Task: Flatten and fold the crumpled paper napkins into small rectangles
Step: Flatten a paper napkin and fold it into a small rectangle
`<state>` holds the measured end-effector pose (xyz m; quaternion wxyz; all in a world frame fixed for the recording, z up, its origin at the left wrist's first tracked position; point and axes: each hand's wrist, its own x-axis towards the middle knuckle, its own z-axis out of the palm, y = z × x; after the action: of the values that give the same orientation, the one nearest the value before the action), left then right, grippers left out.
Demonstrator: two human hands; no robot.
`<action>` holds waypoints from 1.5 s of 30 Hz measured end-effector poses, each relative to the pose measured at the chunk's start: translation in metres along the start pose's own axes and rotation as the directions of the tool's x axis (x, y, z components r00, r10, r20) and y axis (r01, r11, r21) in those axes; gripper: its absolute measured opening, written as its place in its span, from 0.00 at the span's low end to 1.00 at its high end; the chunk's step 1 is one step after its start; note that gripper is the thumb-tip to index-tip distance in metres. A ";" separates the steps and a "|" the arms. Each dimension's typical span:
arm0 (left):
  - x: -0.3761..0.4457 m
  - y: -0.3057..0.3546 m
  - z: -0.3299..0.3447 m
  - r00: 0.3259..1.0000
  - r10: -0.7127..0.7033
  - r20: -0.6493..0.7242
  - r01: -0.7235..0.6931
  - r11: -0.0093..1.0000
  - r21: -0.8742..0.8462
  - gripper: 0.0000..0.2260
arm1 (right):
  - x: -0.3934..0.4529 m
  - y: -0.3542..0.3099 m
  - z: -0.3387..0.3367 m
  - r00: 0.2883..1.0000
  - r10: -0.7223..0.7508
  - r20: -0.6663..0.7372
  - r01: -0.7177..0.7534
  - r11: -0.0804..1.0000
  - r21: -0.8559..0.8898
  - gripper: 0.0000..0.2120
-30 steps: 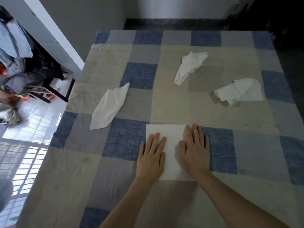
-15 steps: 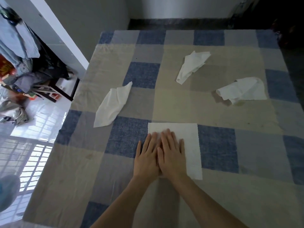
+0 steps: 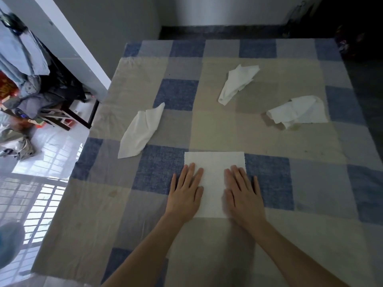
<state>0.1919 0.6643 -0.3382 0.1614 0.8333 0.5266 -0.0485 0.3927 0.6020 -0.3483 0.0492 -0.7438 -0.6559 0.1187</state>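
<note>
Both hands are flat on the flattened napkin point(image 3: 214, 179) now, and they have parted: half a second ago they were pressed together over its left half, and now the left hand point(image 3: 185, 195) covers the left edge while the right hand point(image 3: 242, 193) sits on the right edge, a bare white strip between them. That reads as an outward smoothing stroke, pushing the last wrinkles to the sides. Neither grip holds anything; fingers are straight and spread, palms pressing down, so both are wide and flat on the paper.

The napkin lies as a clean rectangle at the near middle of the table point(image 3: 217, 131), on its checked blue, grey and beige cloth. It looks smooth, so the flattening seems about done, and my guess is a fold comes next.

Plenty left, though. Three pieces wait untouched: the long crumpled napkin point(image 3: 141, 131) to the far left, the twisted napkin point(image 3: 236, 83) farther back, and the bunched napkin point(image 3: 298, 111) to the far right, all well apart from the hands.
</note>
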 end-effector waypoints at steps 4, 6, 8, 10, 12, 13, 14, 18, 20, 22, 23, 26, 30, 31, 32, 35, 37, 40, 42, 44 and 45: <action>-0.038 -0.011 0.001 0.977 0.213 0.001 -0.213 0.977 0.026 0.25 | -0.011 0.008 -0.005 0.999 0.020 0.029 -0.019 1.000 -0.007 0.28; -0.072 -0.019 0.008 0.946 0.323 -0.031 -0.324 0.946 -0.014 0.22 | -0.027 0.012 -0.011 1.000 0.015 0.000 -0.015 1.000 0.009 0.29; -0.100 -0.027 0.016 0.944 0.314 -0.101 -0.322 0.944 -0.074 0.18 | -0.049 0.016 -0.015 0.999 -0.029 -0.045 0.030 0.999 0.016 0.29; -0.113 -0.033 0.021 0.965 0.215 -0.149 -0.236 0.962 -0.140 0.15 | -0.069 0.022 -0.019 0.997 -0.025 -0.072 0.028 0.999 0.032 0.27; -0.113 -0.035 0.017 0.972 0.148 -0.183 -0.181 0.968 -0.173 0.14 | -0.082 0.028 -0.018 0.995 0.049 -0.091 -0.043 0.997 0.060 0.23; -0.109 -0.035 0.012 0.969 0.135 -0.207 -0.172 0.969 -0.175 0.13 | -0.086 0.030 -0.018 0.993 0.071 -0.096 -0.064 0.996 0.066 0.21; -0.104 -0.034 0.006 0.967 0.130 -0.218 -0.169 0.970 -0.175 0.13 | -0.088 0.031 -0.018 0.993 0.075 -0.095 -0.068 0.995 0.068 0.18; -0.082 -0.032 -0.019 0.963 0.177 -0.201 -0.204 0.972 -0.120 0.13 | -0.085 0.027 -0.025 0.994 0.070 -0.079 -0.060 0.992 0.113 0.09; -0.076 -0.034 -0.027 0.958 0.242 -0.157 -0.254 0.965 -0.061 0.16 | -0.080 0.025 -0.032 0.996 0.079 -0.041 -0.075 0.992 0.104 0.06; -0.073 -0.033 -0.031 0.945 0.304 -0.122 -0.303 0.953 0.028 0.17 | -0.075 0.024 -0.036 0.996 0.087 0.031 -0.089 0.994 0.058 0.06; -0.073 -0.033 -0.032 0.937 0.331 -0.110 -0.326 0.943 0.064 0.17 | -0.073 0.023 -0.037 0.995 0.089 0.054 -0.091 0.995 0.035 0.07; -0.068 -0.029 -0.033 0.931 0.357 -0.069 -0.344 0.927 0.151 0.17 | -0.069 0.022 -0.040 0.994 0.076 0.082 -0.076 0.997 -0.009 0.09; -0.067 -0.026 -0.038 0.950 0.310 -0.033 -0.303 0.943 0.140 0.09 | -0.064 0.022 -0.043 0.994 0.067 0.091 -0.065 0.998 -0.021 0.09; -0.067 -0.025 -0.038 0.957 0.291 -0.007 -0.288 0.949 0.126 0.10 | -0.063 0.022 -0.042 0.994 0.068 0.088 -0.066 0.998 -0.022 0.08; -0.066 -0.025 -0.038 0.958 0.286 -0.005 -0.283 0.953 0.111 0.12 | -0.063 0.022 -0.042 0.993 0.070 0.092 -0.068 0.997 -0.025 0.08; -0.063 -0.020 -0.037 0.969 0.246 0.003 -0.244 0.964 0.106 0.18 | -0.060 0.021 -0.041 0.992 0.058 0.112 -0.055 0.998 -0.030 0.08; -0.059 -0.015 -0.038 0.972 0.233 -0.007 -0.231 0.965 0.128 0.22 | -0.058 0.021 -0.043 0.991 0.050 0.121 -0.054 0.998 0.034 0.08; -0.055 -0.012 -0.036 0.974 0.226 0.008 -0.224 0.959 0.174 0.24 | -0.054 0.022 -0.049 0.987 0.103 0.126 -0.132 0.957 0.258 0.06; -0.053 -0.012 -0.034 0.976 0.216 0.016 -0.216 0.964 0.154 0.23 | -0.050 0.023 -0.053 0.985 0.137 0.105 -0.166 0.919 0.357 0.06; -0.051 -0.014 -0.029 0.978 0.209 0.007 -0.208 0.971 0.117 0.16 | -0.047 0.022 -0.058 0.983 0.154 0.097 -0.180 0.901 0.395 0.08; -0.051 -0.014 -0.028 0.980 0.201 -0.013 -0.199 0.975 0.099 0.11 | -0.045 0.022 -0.060 0.982 0.163 0.100 -0.190 0.894 0.405 0.08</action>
<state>0.1546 0.6347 -0.3024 0.1188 0.8893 0.4390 -0.0479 0.4232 0.5598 -0.2901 0.1735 -0.7689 -0.5471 0.2818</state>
